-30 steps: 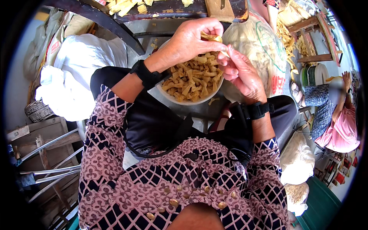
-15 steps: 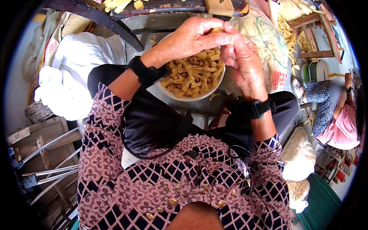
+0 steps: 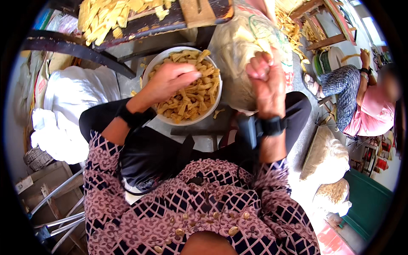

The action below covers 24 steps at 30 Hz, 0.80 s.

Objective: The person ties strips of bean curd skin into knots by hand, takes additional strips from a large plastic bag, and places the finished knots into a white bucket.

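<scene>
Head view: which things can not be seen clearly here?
- Right hand: fist closed; anything inside is hidden by its fingers.
- Left hand: fingertips sink among the yellow strips in the white bowl; its grasp is hidden.
- Board with strips: cut off by the top edge.
- Seated person: face blurred.

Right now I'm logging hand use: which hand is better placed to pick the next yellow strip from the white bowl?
Probably the left hand: its fingers rest on the yellow strips in the round white bowl. The right hand is raised, closed, beside the bowl over a pale sack.
</scene>
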Tool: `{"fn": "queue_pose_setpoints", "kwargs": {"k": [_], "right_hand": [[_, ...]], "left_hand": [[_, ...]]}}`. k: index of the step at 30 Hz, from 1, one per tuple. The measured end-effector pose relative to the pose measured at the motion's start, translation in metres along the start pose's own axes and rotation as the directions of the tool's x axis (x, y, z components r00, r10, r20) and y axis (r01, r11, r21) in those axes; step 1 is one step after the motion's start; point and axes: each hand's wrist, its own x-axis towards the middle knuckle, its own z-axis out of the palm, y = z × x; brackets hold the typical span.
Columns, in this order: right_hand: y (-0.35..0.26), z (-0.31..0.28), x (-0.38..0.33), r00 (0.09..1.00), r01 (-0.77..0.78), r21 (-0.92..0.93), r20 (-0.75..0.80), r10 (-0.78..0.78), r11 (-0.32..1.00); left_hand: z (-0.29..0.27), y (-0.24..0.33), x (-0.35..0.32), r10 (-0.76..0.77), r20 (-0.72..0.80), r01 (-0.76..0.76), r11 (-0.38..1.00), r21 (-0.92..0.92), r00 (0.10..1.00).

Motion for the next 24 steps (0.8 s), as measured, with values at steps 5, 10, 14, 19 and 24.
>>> {"fn": "queue_pose_setpoints", "kwargs": {"k": [5,10,14,19,24], "right_hand": [[0.04,-0.038,0.009,0.989,-0.127,-0.544,-0.129,0.067,0.83],[0.098,-0.038,0.012,0.986,-0.166,-0.641,-0.125,0.112,0.749],[0.102,-0.039,0.02,1.0,0.027,-0.653,0.026,-0.012,0.757],[0.103,-0.037,0.015,0.966,-0.246,-0.103,-0.102,0.236,0.964],[0.086,-0.052,0.026,0.994,-0.095,-0.828,-0.045,0.104,0.552]], "left_hand": [[0.013,-0.017,0.002,-0.171,-0.258,0.121,0.973,-0.199,0.951],[0.033,-0.013,0.001,-0.214,0.032,0.216,0.973,-0.084,0.976],[0.041,-0.019,0.005,-0.061,0.04,0.065,0.992,-0.105,0.997],[0.043,-0.006,0.007,-0.167,0.05,0.169,0.985,-0.044,0.985],[0.05,-0.027,0.009,-0.224,0.071,0.224,0.975,0.008,0.972]]}}
